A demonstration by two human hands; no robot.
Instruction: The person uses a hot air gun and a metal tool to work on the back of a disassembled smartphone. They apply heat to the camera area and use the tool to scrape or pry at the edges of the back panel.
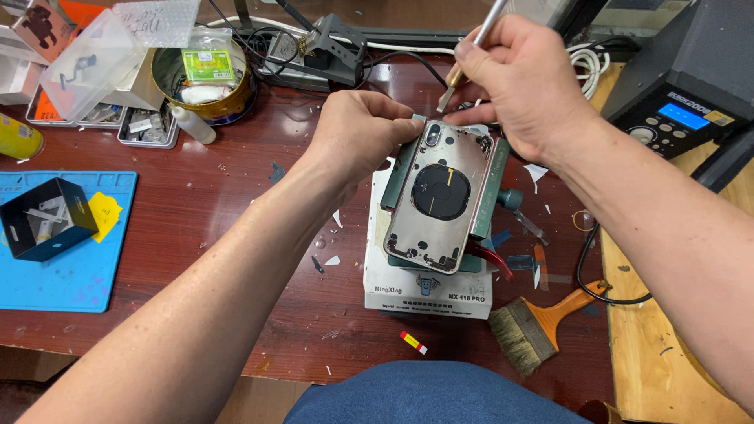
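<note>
An opened phone housing (436, 200) with a round black coil in its middle lies on a green fixture atop a white box (428, 290). My left hand (361, 129) grips the housing's top left corner. My right hand (522, 78) holds a thin metal tool (471, 51) like a pen, its tip pointing down just above the housing's top edge near the camera opening.
A brush with an orange handle (542, 322) lies right of the box. A blue mat (78, 251) with a small black box (43, 220) is at the left. A round tin (204, 78), clear plastic cases and a dark machine (691, 86) stand behind. Scraps litter the red-brown bench.
</note>
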